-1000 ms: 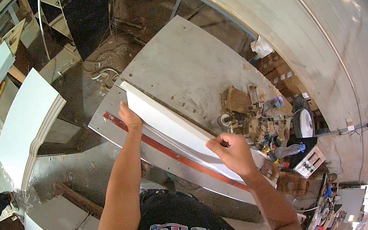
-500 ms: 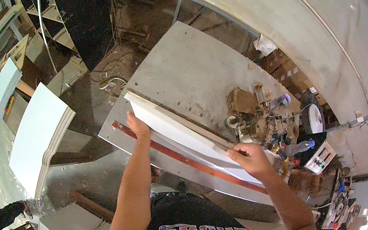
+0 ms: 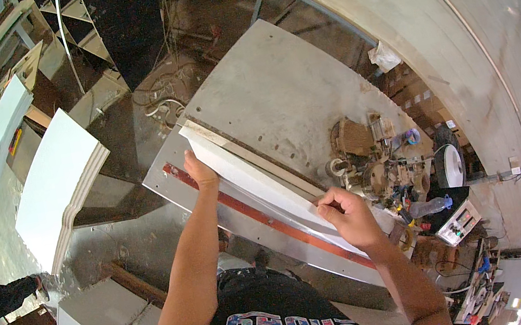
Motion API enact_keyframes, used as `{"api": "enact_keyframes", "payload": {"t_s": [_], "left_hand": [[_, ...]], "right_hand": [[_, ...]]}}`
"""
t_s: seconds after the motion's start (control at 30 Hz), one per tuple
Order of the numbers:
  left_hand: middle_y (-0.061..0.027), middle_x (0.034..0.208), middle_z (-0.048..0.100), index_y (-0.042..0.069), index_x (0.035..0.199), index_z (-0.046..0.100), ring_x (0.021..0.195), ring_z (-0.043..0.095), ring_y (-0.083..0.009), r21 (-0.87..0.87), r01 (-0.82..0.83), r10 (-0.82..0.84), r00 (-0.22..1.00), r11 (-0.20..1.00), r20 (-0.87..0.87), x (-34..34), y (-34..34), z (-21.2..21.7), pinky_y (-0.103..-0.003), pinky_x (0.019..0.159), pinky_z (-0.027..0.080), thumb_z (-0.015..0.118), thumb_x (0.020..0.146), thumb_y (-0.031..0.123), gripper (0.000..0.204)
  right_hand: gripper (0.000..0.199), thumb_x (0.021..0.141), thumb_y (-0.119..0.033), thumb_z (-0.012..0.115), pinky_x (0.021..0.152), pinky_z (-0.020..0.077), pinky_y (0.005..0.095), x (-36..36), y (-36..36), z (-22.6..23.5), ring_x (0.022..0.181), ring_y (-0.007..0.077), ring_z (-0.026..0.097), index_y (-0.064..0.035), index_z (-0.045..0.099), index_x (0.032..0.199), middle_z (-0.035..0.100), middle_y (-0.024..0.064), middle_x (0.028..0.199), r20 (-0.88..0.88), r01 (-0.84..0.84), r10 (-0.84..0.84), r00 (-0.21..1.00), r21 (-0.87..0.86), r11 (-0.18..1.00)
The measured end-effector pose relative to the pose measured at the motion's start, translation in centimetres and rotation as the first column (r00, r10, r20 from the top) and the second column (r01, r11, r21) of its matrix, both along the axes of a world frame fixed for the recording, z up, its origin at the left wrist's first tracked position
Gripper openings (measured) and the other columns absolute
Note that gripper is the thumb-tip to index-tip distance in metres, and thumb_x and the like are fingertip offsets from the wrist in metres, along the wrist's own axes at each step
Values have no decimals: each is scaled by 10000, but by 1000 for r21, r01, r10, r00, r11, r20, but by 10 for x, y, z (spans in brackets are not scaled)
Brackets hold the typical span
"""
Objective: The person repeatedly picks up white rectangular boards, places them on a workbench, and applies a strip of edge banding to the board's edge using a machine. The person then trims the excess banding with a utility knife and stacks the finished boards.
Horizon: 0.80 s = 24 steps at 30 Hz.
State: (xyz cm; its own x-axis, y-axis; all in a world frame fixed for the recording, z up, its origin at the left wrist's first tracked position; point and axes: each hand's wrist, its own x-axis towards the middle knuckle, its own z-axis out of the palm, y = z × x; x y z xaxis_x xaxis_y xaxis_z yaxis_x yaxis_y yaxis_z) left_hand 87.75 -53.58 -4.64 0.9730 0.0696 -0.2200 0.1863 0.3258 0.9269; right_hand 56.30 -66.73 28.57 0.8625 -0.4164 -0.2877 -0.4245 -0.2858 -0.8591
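The white panel point(image 3: 236, 168) is over the bench point(image 3: 268, 85). At its 10 o'clock, the left hand point(image 3: 201, 171) touches the edge, its grip I cannot tell; at its 4 o'clock, the right hand point(image 3: 350, 213) pinches it.

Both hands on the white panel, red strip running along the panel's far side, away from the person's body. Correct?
Not quite: the red strip runs along the near side of the white panel, between it and the person's body, as the head view shows. The rest stands: left hand and right hand are both on the panel.
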Motion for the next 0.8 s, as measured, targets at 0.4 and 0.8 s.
{"api": "enact_keyframes", "payload": {"t_s": [0.4,0.8], "left_hand": [[-64,1018,720,48,1132,689,888,702,-220,-320,-6,-22,996,947,-84,18,1,-39,-378,795,554,461,1157,403,422],[-105,1068,775,-17,1184,745,992,741,-244,-161,-17,18,1000,987,6,7,-2,-12,-397,920,597,455,1173,444,545]], "right_hand": [[290,1054,-282,813,799,562,366,-1,13,-7,843,180,697,-6,731,1025,760,109,918,-34,12,-16,999,-116,993],[286,1097,-293,733,800,568,387,-46,6,18,841,225,712,-8,732,1072,739,149,909,-103,47,-74,992,-242,969]]}}
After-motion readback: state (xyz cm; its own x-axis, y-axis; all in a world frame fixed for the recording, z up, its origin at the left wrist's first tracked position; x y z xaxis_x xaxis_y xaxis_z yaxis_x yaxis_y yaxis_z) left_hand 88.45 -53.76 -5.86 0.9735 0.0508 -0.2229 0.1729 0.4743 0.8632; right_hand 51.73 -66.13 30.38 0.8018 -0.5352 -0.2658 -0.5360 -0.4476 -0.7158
